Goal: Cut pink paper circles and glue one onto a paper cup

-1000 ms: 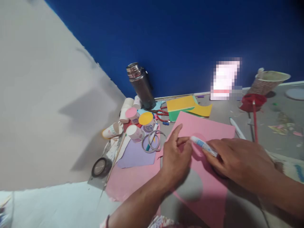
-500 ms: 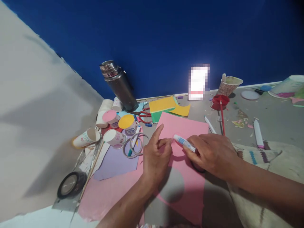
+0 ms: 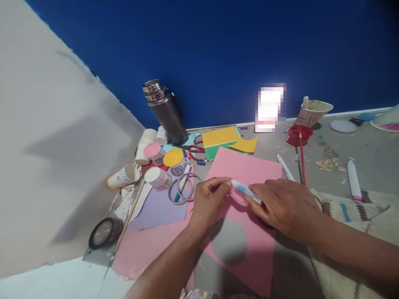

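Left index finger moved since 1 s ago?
Yes. The left hand has curled its finger down toward the pink sheet; earlier it stuck up.

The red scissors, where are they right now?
The red scissors lie at the back of the floor, between the steel flask and the yellow paper.

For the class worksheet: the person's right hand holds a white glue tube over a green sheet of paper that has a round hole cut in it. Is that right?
Not quite. The head view shows the sheet of paper is pink, not green. The rest stands: the right hand holds the white glue tube over it, and the sheet has a round hole cut in it.
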A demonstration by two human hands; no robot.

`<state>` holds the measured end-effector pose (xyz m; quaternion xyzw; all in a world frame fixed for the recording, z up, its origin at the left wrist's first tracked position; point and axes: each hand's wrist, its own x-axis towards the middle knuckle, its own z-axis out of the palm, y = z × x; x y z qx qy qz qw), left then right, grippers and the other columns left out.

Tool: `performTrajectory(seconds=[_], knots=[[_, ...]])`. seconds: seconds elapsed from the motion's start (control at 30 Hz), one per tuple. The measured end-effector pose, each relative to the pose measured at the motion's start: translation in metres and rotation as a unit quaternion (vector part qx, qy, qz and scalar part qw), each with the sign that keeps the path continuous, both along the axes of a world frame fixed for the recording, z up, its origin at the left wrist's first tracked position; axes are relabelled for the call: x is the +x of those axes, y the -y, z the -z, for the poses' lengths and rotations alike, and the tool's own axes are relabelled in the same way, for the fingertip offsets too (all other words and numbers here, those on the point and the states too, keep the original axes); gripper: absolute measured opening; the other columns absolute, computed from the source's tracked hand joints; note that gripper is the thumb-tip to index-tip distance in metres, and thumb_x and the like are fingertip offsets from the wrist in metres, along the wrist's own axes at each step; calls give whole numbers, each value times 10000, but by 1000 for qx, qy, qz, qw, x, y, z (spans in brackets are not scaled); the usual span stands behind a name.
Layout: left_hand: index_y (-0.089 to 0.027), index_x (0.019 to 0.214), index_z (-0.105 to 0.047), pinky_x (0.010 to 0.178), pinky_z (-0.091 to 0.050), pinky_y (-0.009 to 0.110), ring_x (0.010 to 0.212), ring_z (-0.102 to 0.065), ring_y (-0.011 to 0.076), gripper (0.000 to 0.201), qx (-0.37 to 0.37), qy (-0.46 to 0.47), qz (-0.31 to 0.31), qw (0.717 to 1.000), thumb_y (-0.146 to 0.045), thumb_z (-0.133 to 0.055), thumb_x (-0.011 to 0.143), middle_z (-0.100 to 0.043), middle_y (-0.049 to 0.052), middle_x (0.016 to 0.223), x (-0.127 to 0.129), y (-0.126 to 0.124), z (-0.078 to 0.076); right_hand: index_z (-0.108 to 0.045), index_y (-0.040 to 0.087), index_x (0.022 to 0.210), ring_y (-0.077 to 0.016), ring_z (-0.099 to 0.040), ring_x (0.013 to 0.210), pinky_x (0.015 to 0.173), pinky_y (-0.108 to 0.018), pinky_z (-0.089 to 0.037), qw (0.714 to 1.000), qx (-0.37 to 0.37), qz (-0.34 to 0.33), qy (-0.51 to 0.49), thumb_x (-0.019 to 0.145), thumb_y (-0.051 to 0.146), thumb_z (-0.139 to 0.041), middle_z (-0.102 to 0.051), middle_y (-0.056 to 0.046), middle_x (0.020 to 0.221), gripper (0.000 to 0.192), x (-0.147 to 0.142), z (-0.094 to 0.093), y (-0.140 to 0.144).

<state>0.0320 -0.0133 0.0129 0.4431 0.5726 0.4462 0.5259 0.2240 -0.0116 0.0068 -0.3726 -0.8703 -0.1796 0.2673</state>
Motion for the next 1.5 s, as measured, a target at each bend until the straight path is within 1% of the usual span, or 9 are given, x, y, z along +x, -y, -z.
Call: performTrajectory(seconds=[0.17, 0.4, 0.67, 0.77, 0.87, 1.03, 1.1, 1.27, 1.5], knots=[[-159, 848, -829, 697, -457, 253, 740, -612, 155, 168, 17, -47, -19, 999, -277, -735, 775, -768, 46, 781, -2, -2, 2, -635, 193, 739, -204, -529, 502, 586, -348, -276, 1000, 13, -21, -6, 976, 264, -569, -570, -1, 536, 257, -1, 0, 0], [-154, 801, -816, 584, -405, 239, 596, -545, 120, 172, 37, -104, -17, 994, -268, -687, 798, -688, 5, 626, 0, -2, 0, -634, 188, 736, -195, -521, 484, 583, -351, -265, 1000, 24, -10, -4, 996, 278, -539, -563, 2, 510, 291, -4, -1, 1], [-146, 731, -772, 604, -415, 242, 587, -508, 112, 165, 41, -84, -37, 995, -282, -696, 786, -649, -1, 614, 4, 1, -5, -607, 204, 691, -188, -510, 472, 579, -350, -246, 999, 30, 30, -2, 979, 299, -570, -547, 4, 490, 305, -1, 2, -2], [-143, 814, -774, 637, -427, 239, 652, -540, 120, 147, 25, -32, -32, 999, -268, -707, 772, -684, 14, 706, 4, 2, -5, -617, 196, 723, -180, -510, 481, 578, -344, -246, 999, 31, 20, -11, 976, 291, -580, -552, 8, 501, 273, 0, 2, -2], [-147, 918, -791, 659, -429, 244, 689, -543, 125, 203, -3, 14, -13, 1000, -262, -690, 786, -706, 26, 776, 3, 1, -3, -630, 186, 757, -177, -512, 485, 580, -341, -245, 999, 32, 1, -11, 984, 268, -567, -558, 12, 507, 249, -1, 0, 0], [-179, 975, -828, 777, -453, 278, 848, -612, 176, 246, 23, -52, 26, 998, -270, -641, 843, -754, 48, 880, 1, 1, -3, -649, 181, 786, -191, -528, 486, 581, -344, -255, 1000, 23, -3, -12, 995, 273, -547, -574, 7, 513, 249, -2, -1, 1], [-198, 980, -831, 804, -459, 287, 889, -633, 191, 255, 40, -82, 34, 995, -258, -612, 864, -758, 40, 871, 1, 1, -4, -647, 185, 770, -199, -535, 489, 580, -348, -261, 1000, 19, 0, -8, 988, 284, -558, -578, 2, 516, 255, -2, 0, 1], [-193, 941, -828, 682, -451, 270, 705, -603, 160, 252, 53, -136, 28, 989, -257, -593, 878, -707, 12, 704, 1, 1, -1, -646, 191, 738, -200, -541, 475, 577, -350, -266, 1000, 22, 6, -5, 975, 300, -580, -583, 0, 508, 269, -3, 1, 1], [-172, 933, -820, 645, -423, 256, 677, -567, 145, 239, 72, -138, -1, 988, -263, -604, 885, -710, 21, 737, 6, 3, 0, -622, 199, 713, -184, -548, 461, 560, -347, -235, 999, 9, 41, -12, 973, 336, -584, -589, 5, 492, 296, 1, 5, -4]])
